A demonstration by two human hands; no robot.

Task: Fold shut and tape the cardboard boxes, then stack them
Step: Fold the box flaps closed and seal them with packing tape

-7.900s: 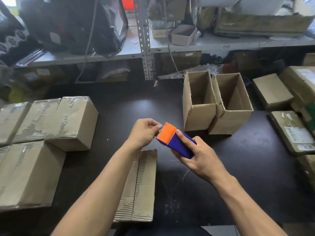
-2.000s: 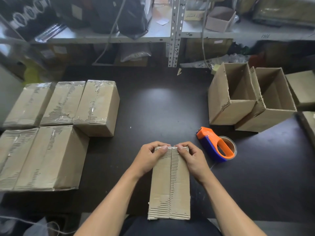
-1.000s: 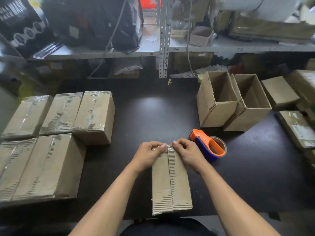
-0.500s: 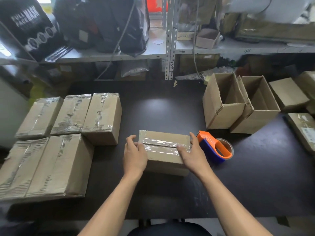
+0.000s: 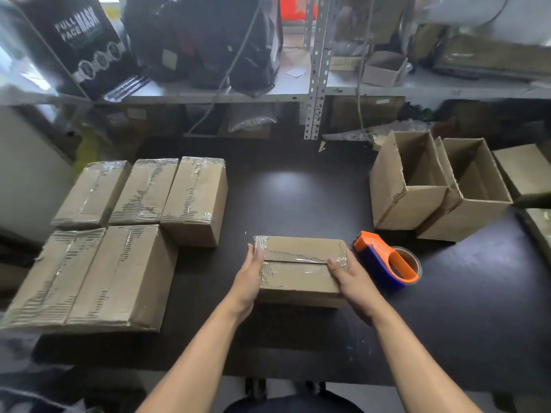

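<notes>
A small taped cardboard box point(image 5: 298, 271) lies crosswise on the black table point(image 5: 298, 198), its taped seam facing up. My left hand point(image 5: 249, 278) holds its left end, thumb on the top edge. My right hand point(image 5: 350, 281) holds its right end, thumb on the tape. An orange and blue tape dispenser point(image 5: 384, 263) lies just right of the box. Several sealed taped boxes point(image 5: 125, 234) sit side by side at the left. Two open, unsealed boxes point(image 5: 432, 186) stand at the right.
A metal shelf point(image 5: 316, 84) with bags, cartons and cables runs behind the table. More closed boxes point(image 5: 524, 174) lie at the far right edge. A black carton printed "full face mask" point(image 5: 86, 43) leans at the upper left.
The tape dispenser was put down on the table. The box was pressed along its seam lengthwise, then turned crosswise, and both hands now hold it by its ends.
</notes>
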